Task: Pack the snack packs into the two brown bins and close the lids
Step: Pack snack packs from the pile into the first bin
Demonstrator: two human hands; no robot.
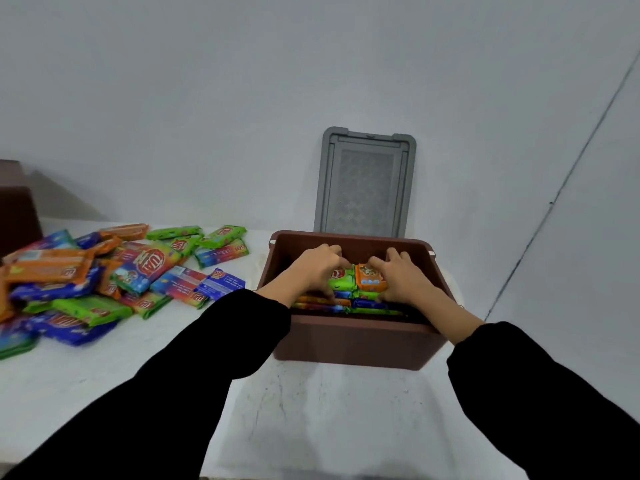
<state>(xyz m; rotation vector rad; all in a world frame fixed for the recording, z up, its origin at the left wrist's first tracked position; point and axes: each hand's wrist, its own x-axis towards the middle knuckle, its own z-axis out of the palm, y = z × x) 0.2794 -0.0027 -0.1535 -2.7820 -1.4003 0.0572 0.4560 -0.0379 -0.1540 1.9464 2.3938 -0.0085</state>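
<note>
An open brown bin stands on the white table, filled with several snack packs on edge. Both my hands are inside it. My left hand grips a green pack, fingers curled over its top. Beside it, my right hand grips an orange pack. Blue, orange and green packs lie stacked below them. The bin's grey lid leans upright against the wall behind it. A loose pile of snack packs covers the table on the left.
A second brown bin shows partly at the far left edge, behind the pile. The white table runs toward me between my black sleeves. A grey wall rises close behind the bin.
</note>
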